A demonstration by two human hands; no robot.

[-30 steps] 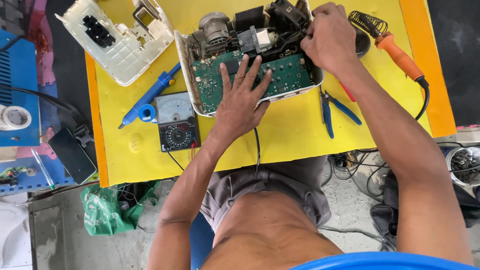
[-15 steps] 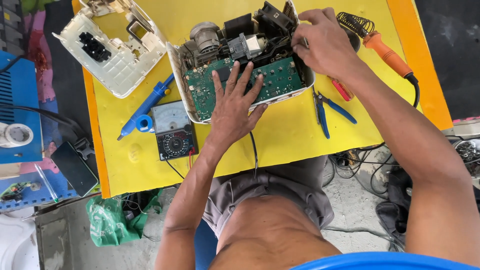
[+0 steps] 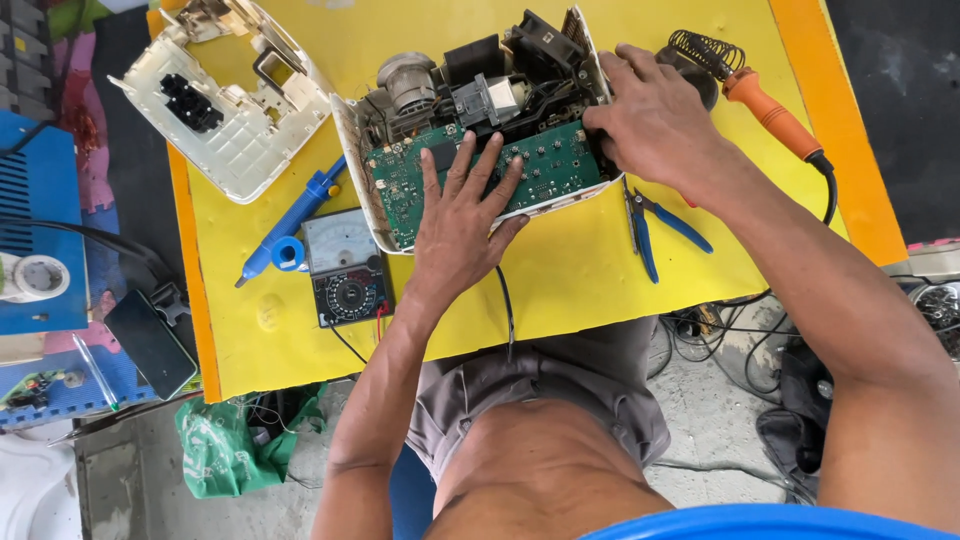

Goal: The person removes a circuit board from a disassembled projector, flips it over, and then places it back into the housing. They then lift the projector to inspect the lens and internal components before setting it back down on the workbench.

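An opened white appliance casing (image 3: 352, 160) lies on a yellow table, with a green circuit board (image 3: 550, 165), dark parts and a grey motor (image 3: 405, 80) inside. My left hand (image 3: 462, 220) lies flat on the green board, fingers spread. My right hand (image 3: 655, 125) grips the casing's right edge, fingers curled over the rim by the black parts.
The casing's white cover (image 3: 225, 105) lies at the upper left. A blue desoldering pump (image 3: 290, 225) and an analog multimeter (image 3: 343, 265) sit left of my left hand. Blue-handled pliers (image 3: 655, 225) and an orange soldering iron (image 3: 765, 110) lie to the right. A phone (image 3: 150, 343) sits beyond the table's left edge.
The view has shifted slightly. My left hand stays flat on the board. My right hand has kept its hold at the casing's right edge.
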